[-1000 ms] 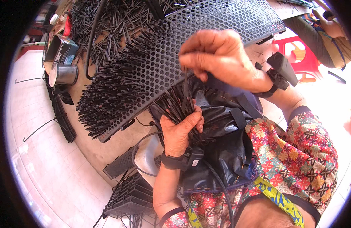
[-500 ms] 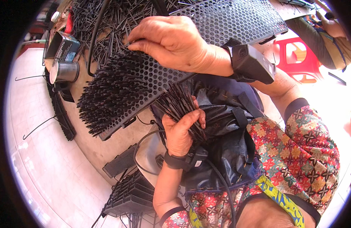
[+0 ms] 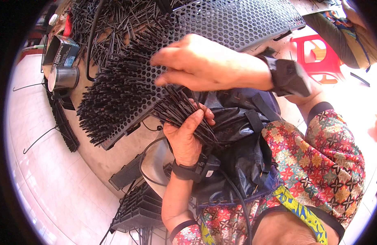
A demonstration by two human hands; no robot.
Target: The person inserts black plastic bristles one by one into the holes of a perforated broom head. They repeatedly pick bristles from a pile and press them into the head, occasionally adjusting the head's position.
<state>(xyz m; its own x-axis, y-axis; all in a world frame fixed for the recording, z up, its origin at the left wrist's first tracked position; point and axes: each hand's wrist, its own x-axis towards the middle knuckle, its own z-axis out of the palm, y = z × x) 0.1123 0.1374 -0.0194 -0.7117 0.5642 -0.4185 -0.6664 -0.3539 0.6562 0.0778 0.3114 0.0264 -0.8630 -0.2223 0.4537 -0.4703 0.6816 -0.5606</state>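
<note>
A bundle of thin dark sticks is gripped in my left hand, fingers wrapped round it and thumb on top. Its upper ends fan out beside the near edge of a black tray full of round holes. Many dark sticks stand packed upright in the holes at the tray's left part. Over the bare holes near them hovers my right hand, slightly blurred. Its thumb and fingers are apart, and I see nothing between them. The right thumb is close above the tips of the bundle.
Loose dark sticks lie heaped behind the tray. At left are a metal cup and a small box. Black ribbed trays are stacked below. A red stool and a person's leg are at far right.
My right hand has moved down and slightly right, from the packed sticks toward the bundle, and its pinched fingers have parted. My left hand has shifted slightly left with the bundle.
</note>
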